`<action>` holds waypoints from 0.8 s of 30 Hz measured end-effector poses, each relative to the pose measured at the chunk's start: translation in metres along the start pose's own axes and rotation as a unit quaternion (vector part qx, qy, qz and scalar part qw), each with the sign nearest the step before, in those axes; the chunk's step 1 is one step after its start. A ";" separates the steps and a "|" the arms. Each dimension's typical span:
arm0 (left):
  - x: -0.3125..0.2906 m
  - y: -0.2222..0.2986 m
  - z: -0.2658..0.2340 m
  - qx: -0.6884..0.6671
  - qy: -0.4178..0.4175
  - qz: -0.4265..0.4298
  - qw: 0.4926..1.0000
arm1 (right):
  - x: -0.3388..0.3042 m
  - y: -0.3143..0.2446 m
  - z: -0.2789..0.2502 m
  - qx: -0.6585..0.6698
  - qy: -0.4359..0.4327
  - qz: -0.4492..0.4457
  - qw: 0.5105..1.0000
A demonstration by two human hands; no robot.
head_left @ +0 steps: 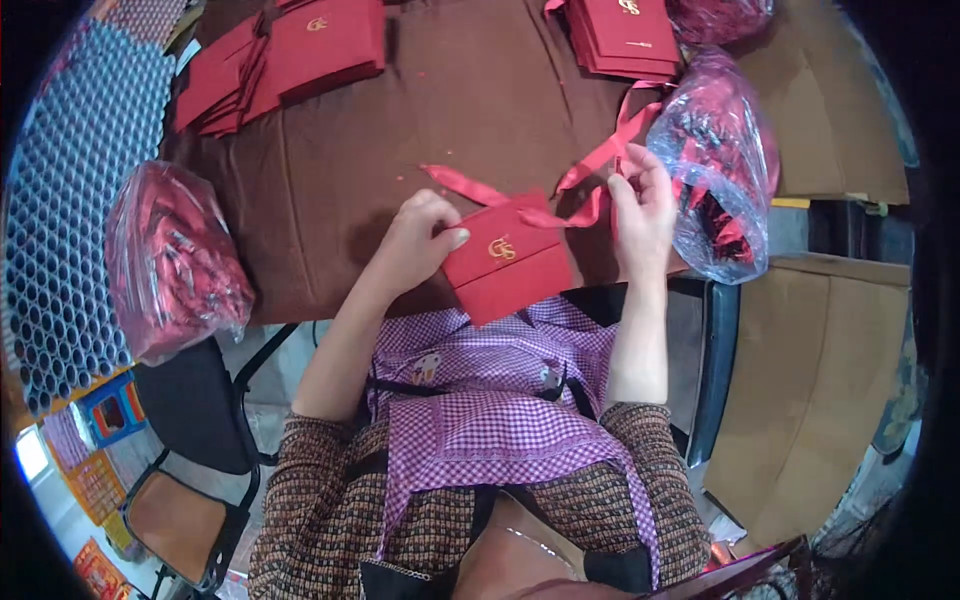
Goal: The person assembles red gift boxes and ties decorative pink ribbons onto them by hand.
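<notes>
My left hand [418,235] pinches the left edge of a red card envelope [510,268] with a gold emblem, held tilted above the table's near edge. A pinkish-red ribbon [465,186] crosses the envelope's top edge; one end sticks out to the left, and a loop bends on the right. Beside that loop, my right hand [647,210] is closed, thumb against fingers, on a small dark red object [618,166] whose kind is unclear. Another length of ribbon [600,160] passes just left of the right fingertips, up toward the far right stack.
Red envelopes [325,45] are stacked at the far left, and more envelopes [625,40] at the far right. Plastic bags of shiny red pieces stand left [180,265] and right [720,160] on the brown-covered table [470,90]. Cardboard [815,390] leans at right; chairs [190,400] stand left.
</notes>
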State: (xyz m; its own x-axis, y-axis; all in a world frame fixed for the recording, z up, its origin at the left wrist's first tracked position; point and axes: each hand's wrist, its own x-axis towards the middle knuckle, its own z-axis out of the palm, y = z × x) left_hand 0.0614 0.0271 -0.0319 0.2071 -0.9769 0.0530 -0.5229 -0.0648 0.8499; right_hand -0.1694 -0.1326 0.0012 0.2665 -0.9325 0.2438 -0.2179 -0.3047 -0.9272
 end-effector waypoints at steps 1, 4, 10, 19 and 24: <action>0.004 0.002 0.000 -0.040 -0.020 -0.004 0.999 | -0.003 -0.010 -0.001 0.081 -0.033 0.042 0.995; 0.012 0.010 0.003 -0.081 -0.028 0.002 0.996 | -0.012 -0.034 0.022 -0.025 -0.210 -0.124 0.969; 0.020 0.025 0.002 -0.118 -0.056 -0.003 0.991 | -0.017 -0.025 0.041 -0.169 -0.272 -0.240 0.916; 0.013 0.019 0.002 -0.201 -0.093 -0.091 0.971 | -0.006 -0.028 0.034 -0.164 -0.177 -0.245 0.939; 0.014 0.016 0.005 -0.177 -0.073 -0.116 0.975 | -0.030 -0.032 0.024 -0.162 -0.162 -0.190 0.955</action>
State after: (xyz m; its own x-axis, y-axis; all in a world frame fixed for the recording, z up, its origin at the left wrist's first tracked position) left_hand 0.0518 0.0114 -0.0198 0.1519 -0.9646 -0.2157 -0.1518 -0.2385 0.9592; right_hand -0.1480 -0.0905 0.0167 0.6488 -0.6503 0.3951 -0.3129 -0.7014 -0.6404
